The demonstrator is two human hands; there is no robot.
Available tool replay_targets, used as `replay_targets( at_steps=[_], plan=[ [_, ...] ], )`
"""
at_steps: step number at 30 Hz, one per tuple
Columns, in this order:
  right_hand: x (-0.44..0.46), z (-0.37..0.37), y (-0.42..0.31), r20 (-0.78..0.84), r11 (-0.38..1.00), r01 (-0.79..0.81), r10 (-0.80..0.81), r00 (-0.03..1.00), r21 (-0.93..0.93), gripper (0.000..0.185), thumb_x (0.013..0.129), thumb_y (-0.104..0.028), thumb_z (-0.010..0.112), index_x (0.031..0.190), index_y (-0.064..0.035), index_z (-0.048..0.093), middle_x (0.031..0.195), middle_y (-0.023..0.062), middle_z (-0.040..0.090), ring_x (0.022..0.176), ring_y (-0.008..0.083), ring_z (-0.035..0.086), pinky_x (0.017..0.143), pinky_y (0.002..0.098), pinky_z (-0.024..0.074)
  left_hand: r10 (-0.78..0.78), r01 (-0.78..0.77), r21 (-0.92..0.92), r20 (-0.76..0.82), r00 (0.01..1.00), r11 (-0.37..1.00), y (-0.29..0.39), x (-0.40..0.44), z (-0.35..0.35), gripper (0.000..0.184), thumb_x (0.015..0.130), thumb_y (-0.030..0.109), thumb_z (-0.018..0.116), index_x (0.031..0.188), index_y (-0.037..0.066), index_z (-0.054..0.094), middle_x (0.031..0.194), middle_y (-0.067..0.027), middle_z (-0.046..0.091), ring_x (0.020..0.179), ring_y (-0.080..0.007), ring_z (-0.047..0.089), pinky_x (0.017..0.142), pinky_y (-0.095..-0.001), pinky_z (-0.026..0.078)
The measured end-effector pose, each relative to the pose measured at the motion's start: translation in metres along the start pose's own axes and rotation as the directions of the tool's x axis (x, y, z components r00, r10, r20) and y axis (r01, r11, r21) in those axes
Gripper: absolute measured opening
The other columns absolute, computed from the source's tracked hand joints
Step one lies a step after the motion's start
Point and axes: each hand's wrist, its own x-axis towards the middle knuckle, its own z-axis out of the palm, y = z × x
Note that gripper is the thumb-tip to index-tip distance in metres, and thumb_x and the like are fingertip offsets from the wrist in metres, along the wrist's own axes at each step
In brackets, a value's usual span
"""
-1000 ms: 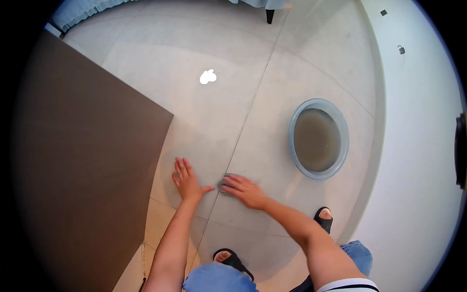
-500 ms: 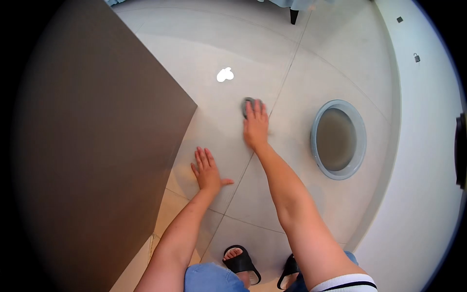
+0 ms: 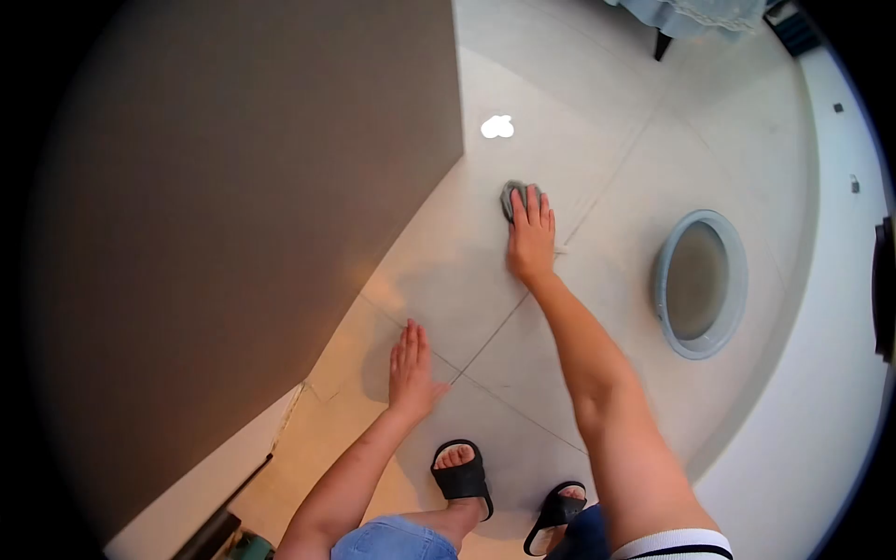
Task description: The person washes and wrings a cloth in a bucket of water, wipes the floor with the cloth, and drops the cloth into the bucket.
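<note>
My right hand (image 3: pixel 531 245) lies with its fingers over a bunched grey cloth (image 3: pixel 509 194), pressing it against the pale tiled floor (image 3: pixel 597 308). Part of the cloth is hidden under the fingers. Lower and to the left, my left hand (image 3: pixel 412 375) holds nothing; its fingers are stretched out side by side and the thumb points away. It is low over the floor near a tile joint, and I cannot tell whether the palm touches. Right of my right arm stands a light blue-grey basin (image 3: pixel 665 308) with murky, brownish-grey liquid in it.
A large brown panel (image 3: pixel 271 205) takes up the left side, its corner close to the cloth. A white wall (image 3: pixel 803 411) runs along the right. A dark furniture leg (image 3: pixel 662 45) stands at the top under pale blue fabric (image 3: pixel 719 13). My feet wear black slides (image 3: pixel 461 478).
The view has turned, so the panel and basin sit further right. My left hand has drawn back towards my feet. The cloth under my right hand is closer to the panel's corner.
</note>
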Motion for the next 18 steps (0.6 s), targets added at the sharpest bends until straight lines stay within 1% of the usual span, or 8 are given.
replay_targets(
  at_steps=[4, 5, 7, 10, 12, 14, 15, 18],
  plan=[
    [-0.039, 0.062, -0.092, 0.201, 0.96, 0.21, -0.246, 0.948, 0.183, 0.046, 0.094, -0.012, 0.044, 0.139, -0.0014, 0.049, 0.15, 0.0201, 0.042, 0.139, 0.0415, 0.036, 0.114, 0.0515, 0.0268, -0.081, 0.08, -0.017, -0.094, 0.992, 0.997, -0.016, -0.017, -0.002, 0.115, 0.074, 0.023, 0.084, 0.155, -0.002, 0.007, 0.163, -0.0231, 0.007, 0.151, -0.0367, 0.013, 0.121, -0.0491, 0.016],
    [-0.081, 0.063, -0.111, 0.169, 0.809, 0.246, -0.387, 0.907, 0.533, 0.044, 0.095, -0.015, 0.043, 0.136, -0.0023, 0.052, 0.145, 0.0192, 0.047, 0.14, 0.0387, 0.037, 0.116, 0.0482, 0.0277, -0.096, 0.096, -0.006, -0.133, 0.987, 0.995, -0.02, -0.021, -0.002, 0.113, 0.074, 0.023, 0.084, 0.155, -0.002, 0.008, 0.163, -0.0232, 0.008, 0.151, -0.0361, 0.014, 0.121, -0.0487, 0.017],
    [-0.147, 0.036, -0.127, 0.462, 0.693, 0.571, -0.72, 0.517, 0.44, 0.042, 0.097, -0.021, 0.045, 0.135, -0.0074, 0.054, 0.145, 0.013, 0.048, 0.141, 0.0277, 0.039, 0.119, 0.0423, 0.029, -0.109, 0.106, -0.023, -0.186, 0.977, 0.994, -0.024, -0.026, -0.008, 0.112, 0.075, 0.022, 0.083, 0.155, -0.003, 0.009, 0.163, -0.0231, 0.009, 0.151, -0.0365, 0.015, 0.121, -0.0485, 0.017],
    [-0.109, -0.023, -0.078, 0.505, 0.566, 0.521, -0.82, 0.271, 0.639, 0.043, 0.095, -0.014, 0.046, 0.137, -0.0102, 0.055, 0.148, 0.0108, 0.046, 0.142, 0.0275, 0.037, 0.119, 0.0414, 0.0293, -0.116, 0.106, -0.069, -0.177, 0.977, 0.992, -0.016, -0.05, -0.011, 0.111, 0.075, 0.021, 0.083, 0.155, -0.003, 0.01, 0.163, -0.023, 0.009, 0.151, -0.037, 0.015, 0.121, -0.0483, 0.017],
    [-0.062, -0.028, -0.023, 0.449, 0.746, 0.566, -0.664, 0.598, 0.35, 0.049, 0.09, -0.002, 0.045, 0.139, -0.0073, 0.052, 0.15, 0.0127, 0.046, 0.142, 0.0288, 0.037, 0.117, 0.0448, 0.0286, -0.117, 0.104, -0.091, -0.16, 0.98, 0.99, -0.015, -0.063, -0.006, 0.111, 0.075, 0.021, 0.083, 0.155, -0.003, 0.01, 0.163, -0.023, 0.01, 0.151, -0.037, 0.015, 0.121, -0.0482, 0.017],
    [-0.022, 0.002, -0.022, 0.191, 0.985, 0.172, -0.165, 0.968, -0.023, 0.051, 0.091, -0.001, 0.043, 0.142, -0.0055, 0.048, 0.151, 0.0145, 0.044, 0.143, 0.0316, 0.036, 0.117, 0.049, 0.0257, -0.132, 0.119, -0.097, -0.142, 0.981, 0.988, -0.017, -0.083, 0.008, 0.111, 0.074, 0.02, 0.083, 0.155, -0.003, 0.01, 0.163, -0.0229, 0.01, 0.151, -0.037, 0.015, 0.121, -0.0481, 0.017],
    [-0.012, 0.031, -0.039, -0.07, 0.996, -0.042, 0.037, 0.997, -0.077, 0.051, 0.092, -0.002, 0.043, 0.143, -0.0051, 0.047, 0.151, 0.0157, 0.043, 0.143, 0.0328, 0.035, 0.117, 0.0502, 0.0252, -0.161, 0.147, -0.105, -0.131, 0.978, 0.983, -0.02, -0.088, 0.01, 0.111, 0.074, 0.02, 0.083, 0.155, -0.003, 0.01, 0.163, -0.0228, 0.011, 0.151, -0.0367, 0.015, 0.121, -0.048, 0.017],
    [-0.052, 0.093, -0.123, -0.161, 0.964, 0.235, -0.214, 0.964, 0.127, 0.048, 0.097, -0.009, 0.041, 0.145, -0.0016, 0.042, 0.152, 0.0209, 0.04, 0.142, 0.0389, 0.033, 0.116, 0.05, 0.0262, -0.211, 0.197, -0.118, -0.117, 0.97, 0.973, -0.024, -0.102, 0.012, 0.112, 0.073, 0.02, 0.083, 0.155, -0.002, 0.01, 0.163, -0.0229, 0.011, 0.151, -0.0373, 0.014, 0.121, -0.0484, 0.017]
  ],
)
